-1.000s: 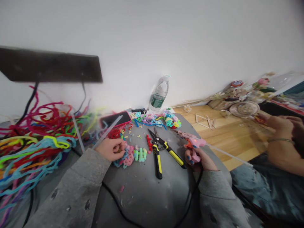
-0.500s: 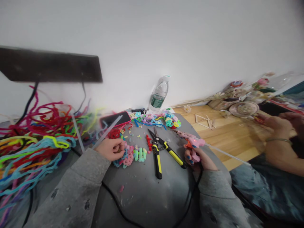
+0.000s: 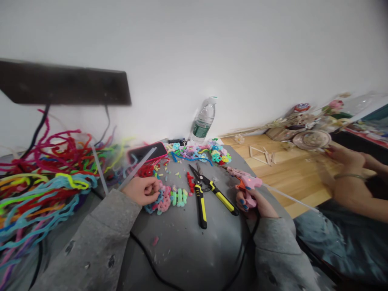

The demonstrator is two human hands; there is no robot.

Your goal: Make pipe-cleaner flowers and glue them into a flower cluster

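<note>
My right hand (image 3: 251,200) is wrapped round the grip of a pink hot glue gun (image 3: 247,180), with fingers at its orange trigger. A clear glue stick (image 3: 291,198) juts from its back, and its nozzle points left over the grey table (image 3: 182,254). My left hand (image 3: 144,190) is closed, fingertips pinching the left side of a fuzzy pipe-cleaner flower piece (image 3: 163,202) in pink, blue and green. Between the hands lie black-and-yellow wire strippers (image 3: 204,188), jaws apart, beside a red pipe-cleaner piece (image 3: 190,184).
Many pipe cleaners (image 3: 60,190) heap at the left, with glue sticks (image 3: 138,167) nearby. A phone (image 3: 148,152), more pipe-cleaner flowers (image 3: 220,153) and a water bottle (image 3: 203,123) stand along the back. A black cord (image 3: 145,252) crosses the front. Another person's arm (image 3: 353,173) is at right.
My hands, the glue gun and the flower piece keep their places. At the right, the other person's hands and arms have shifted slightly left.
</note>
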